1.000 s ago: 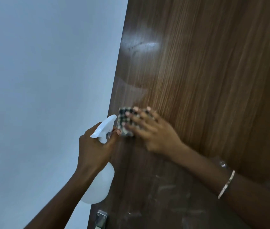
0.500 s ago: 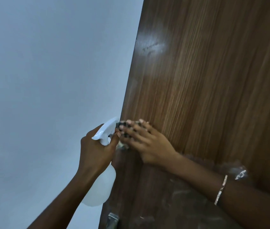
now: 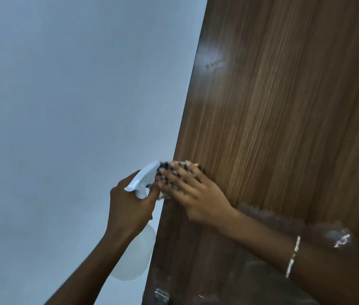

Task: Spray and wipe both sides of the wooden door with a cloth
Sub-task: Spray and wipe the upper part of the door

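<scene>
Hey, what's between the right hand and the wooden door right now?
A checked cloth lies there, pressed flat against the wooden door near its edge by the right hand. The head view shows it peeking out between the spread fingers.

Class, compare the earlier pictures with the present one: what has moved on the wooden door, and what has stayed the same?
The right hand slid the black-and-white checked cloth left, from just inside the brown wooden door to its left edge. The left hand still holds the white plastic spray bottle beside that edge, and the right hand still presses the cloth flat.
</scene>
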Available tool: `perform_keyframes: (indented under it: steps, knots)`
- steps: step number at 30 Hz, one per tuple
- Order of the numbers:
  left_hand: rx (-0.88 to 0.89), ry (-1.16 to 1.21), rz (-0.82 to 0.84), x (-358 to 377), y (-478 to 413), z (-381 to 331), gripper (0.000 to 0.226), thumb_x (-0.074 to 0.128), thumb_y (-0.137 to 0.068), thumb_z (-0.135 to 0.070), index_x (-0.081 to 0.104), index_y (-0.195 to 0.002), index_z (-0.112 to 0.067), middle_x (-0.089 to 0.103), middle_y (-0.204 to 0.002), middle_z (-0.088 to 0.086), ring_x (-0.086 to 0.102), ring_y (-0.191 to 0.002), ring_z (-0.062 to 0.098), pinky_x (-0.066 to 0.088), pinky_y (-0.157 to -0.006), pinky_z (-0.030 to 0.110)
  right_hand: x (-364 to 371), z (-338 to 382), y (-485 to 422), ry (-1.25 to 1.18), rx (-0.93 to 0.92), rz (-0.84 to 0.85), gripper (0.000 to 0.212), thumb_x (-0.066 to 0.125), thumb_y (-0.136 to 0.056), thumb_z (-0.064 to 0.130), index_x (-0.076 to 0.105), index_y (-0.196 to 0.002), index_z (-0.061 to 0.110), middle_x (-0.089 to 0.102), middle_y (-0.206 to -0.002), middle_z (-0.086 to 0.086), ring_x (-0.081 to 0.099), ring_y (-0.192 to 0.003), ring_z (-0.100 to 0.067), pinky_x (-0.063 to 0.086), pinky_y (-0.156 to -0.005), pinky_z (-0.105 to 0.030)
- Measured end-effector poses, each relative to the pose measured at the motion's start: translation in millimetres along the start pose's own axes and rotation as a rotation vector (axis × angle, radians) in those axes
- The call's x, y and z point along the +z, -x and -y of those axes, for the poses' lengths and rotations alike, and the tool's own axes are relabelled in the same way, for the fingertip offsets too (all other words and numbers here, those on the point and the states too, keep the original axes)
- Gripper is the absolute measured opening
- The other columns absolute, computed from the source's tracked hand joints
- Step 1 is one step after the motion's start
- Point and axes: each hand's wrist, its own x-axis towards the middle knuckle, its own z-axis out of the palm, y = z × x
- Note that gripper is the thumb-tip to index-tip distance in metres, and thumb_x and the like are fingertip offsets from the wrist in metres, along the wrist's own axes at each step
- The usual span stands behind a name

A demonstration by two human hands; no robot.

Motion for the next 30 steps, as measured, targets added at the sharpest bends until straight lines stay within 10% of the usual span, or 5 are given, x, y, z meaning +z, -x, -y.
perform_keyframes:
  steps: [12,21,30]
  knots:
    - [-0.022,-0.059,-0.011,-8.4,-14.6,22.7,0.035,0.070,-0.088,-0.030,0.064,-0.119,-0.015,0.065,-0.079,0.005,0.064,-0.060,-0.002,0.042,-0.048,0.002,-54.9,-140.3,-103.9,0.004,0.664,-0.230,0.060,0.040,-0.109,0.021,0.020,-0.164,0.030,0.013,-0.172,-0.006,0.007,-0.159,-0.032,0.001,-0.128,-0.053]
    - [-0.010,0.002,0.073,-8.5,-0.8,20.3,0.012,0.071,-0.089,-0.026,0.064,-0.099,-0.025,0.061,-0.059,-0.008,0.062,-0.044,0.011,0.042,-0.047,0.006,4.1,50.5,24.4,-0.032,0.251,0.022,0.074,0.045,-0.090,0.012,0.030,-0.162,0.022,0.021,-0.170,-0.009,0.015,-0.158,-0.032,0.019,-0.126,-0.056]
    - [-0.053,0.001,0.039,-7.5,6.6,30.3,0.022,0.070,-0.086,-0.029,0.056,-0.102,-0.025,0.059,-0.072,-0.009,0.062,-0.054,0.012,0.042,-0.048,0.001,-33.9,16.6,111.1,-0.001,1.303,-0.206,0.055,0.038,-0.110,0.024,0.026,-0.164,0.022,0.016,-0.171,-0.009,0.010,-0.159,-0.034,0.015,-0.125,-0.060]
